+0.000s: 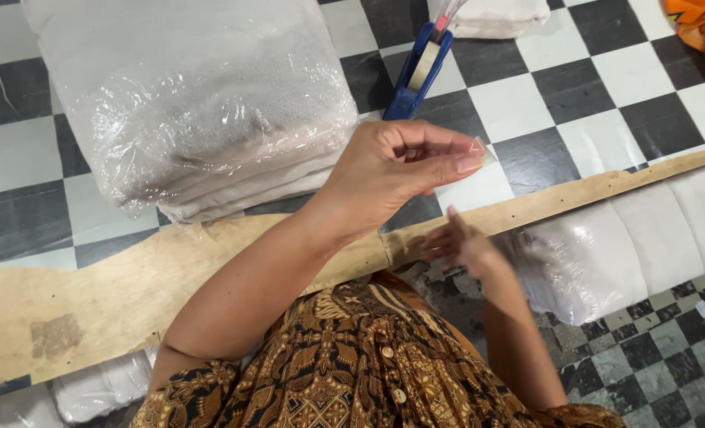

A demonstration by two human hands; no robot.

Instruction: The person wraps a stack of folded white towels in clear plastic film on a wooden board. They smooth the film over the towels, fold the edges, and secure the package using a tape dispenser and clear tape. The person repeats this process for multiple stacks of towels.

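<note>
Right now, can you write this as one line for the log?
left hand: pinching clear tape strip | right hand: blurred, by wrapped bundle | tape dispenser: on floor

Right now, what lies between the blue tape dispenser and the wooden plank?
In the head view, the left hand hangs between the blue tape dispenser and the wooden plank, pinching a clear tape strip above checkered floor.

The wooden board point(130, 285) lies across the floor point(574, 95). Behind it, at left, sits a wrapped bundle point(194, 95); the tape dispenser point(420, 67) stands just right of it; another bundle point(630, 238) lies before the board at right
</note>
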